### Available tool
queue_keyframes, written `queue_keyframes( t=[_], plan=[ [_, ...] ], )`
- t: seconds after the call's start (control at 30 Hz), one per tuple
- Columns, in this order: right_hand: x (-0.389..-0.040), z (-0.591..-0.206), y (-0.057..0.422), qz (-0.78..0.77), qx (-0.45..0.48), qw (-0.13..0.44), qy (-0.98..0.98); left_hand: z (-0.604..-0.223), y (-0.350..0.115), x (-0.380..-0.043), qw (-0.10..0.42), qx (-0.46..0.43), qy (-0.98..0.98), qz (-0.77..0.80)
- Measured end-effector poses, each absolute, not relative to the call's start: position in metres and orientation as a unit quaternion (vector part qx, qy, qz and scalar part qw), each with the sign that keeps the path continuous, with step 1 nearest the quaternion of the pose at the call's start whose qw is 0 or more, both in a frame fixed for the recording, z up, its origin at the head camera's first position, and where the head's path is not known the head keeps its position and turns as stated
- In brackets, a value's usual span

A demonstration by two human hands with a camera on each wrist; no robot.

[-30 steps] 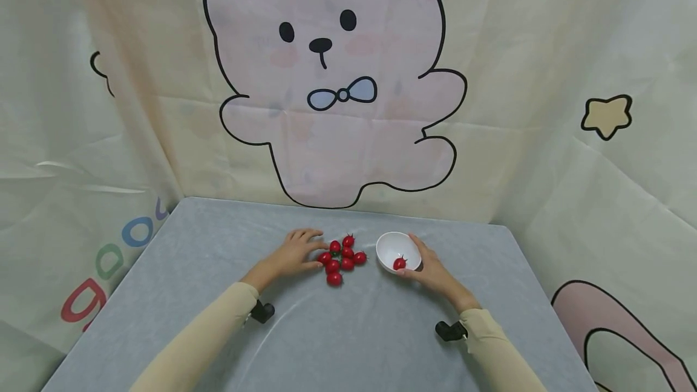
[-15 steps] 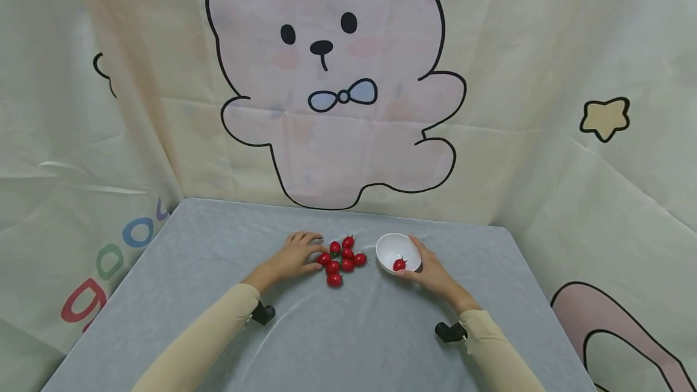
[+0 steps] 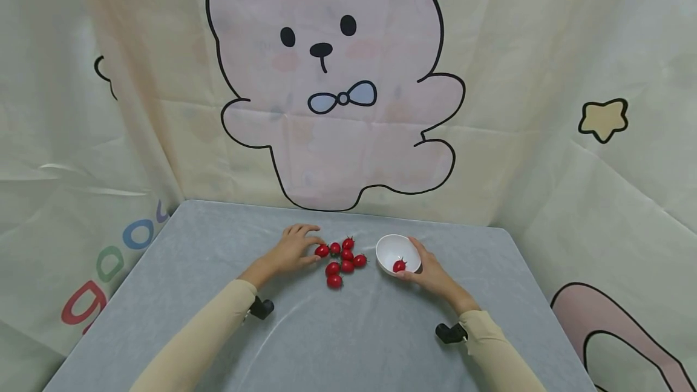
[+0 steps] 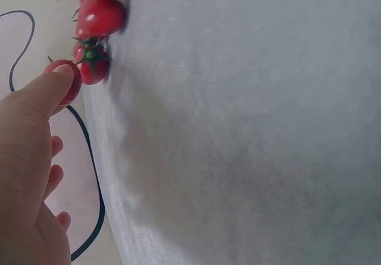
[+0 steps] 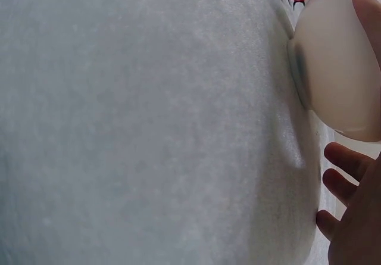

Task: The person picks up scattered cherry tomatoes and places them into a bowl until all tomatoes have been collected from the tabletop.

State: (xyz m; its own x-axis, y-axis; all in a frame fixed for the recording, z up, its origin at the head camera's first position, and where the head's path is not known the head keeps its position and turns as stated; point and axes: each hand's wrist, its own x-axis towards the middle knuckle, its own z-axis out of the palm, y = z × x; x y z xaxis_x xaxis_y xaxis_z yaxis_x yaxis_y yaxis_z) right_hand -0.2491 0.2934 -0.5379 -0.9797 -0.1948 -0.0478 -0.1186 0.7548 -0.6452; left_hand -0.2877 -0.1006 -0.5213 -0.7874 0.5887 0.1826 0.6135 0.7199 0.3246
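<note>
My left hand (image 3: 291, 251) pinches one cherry tomato (image 4: 71, 85) between thumb and forefinger, just left of the group. The other fingers stay apart from it. Several more cherry tomatoes (image 3: 347, 255) lie close together on the table, red with green stalks. To their right stands a small white bowl (image 3: 388, 249), held at its right side by my right hand (image 3: 435, 272), with the thumb at the near rim. One tomato (image 3: 399, 265) lies inside the bowl. In the right wrist view the bowl's (image 5: 339, 68) outer wall and foot show, the foot on the cloth.
A grey-blue cloth covers the table (image 3: 348, 343). Behind and beside it hang pale printed curtains (image 3: 517, 156) with a bear and a star. A black wrist camera (image 3: 262, 308) sits on the left wrist, another (image 3: 450, 332) on the right.
The left hand has taken hold of the leftmost tomato and shifted it slightly left and away from the group. The right hand and the bowl stay where they were.
</note>
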Motion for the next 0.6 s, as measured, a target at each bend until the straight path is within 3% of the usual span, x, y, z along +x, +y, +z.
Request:
queue_keyframes(
  t=[0.6],
  plan=[
    [-0.2493, -0.5378, 0.2944, -0.347, -0.082, 0.06, 0.932, -0.5164, -0.0974, -0.2867, 0.024, -0.316, -0.928, -0.194]
  ],
)
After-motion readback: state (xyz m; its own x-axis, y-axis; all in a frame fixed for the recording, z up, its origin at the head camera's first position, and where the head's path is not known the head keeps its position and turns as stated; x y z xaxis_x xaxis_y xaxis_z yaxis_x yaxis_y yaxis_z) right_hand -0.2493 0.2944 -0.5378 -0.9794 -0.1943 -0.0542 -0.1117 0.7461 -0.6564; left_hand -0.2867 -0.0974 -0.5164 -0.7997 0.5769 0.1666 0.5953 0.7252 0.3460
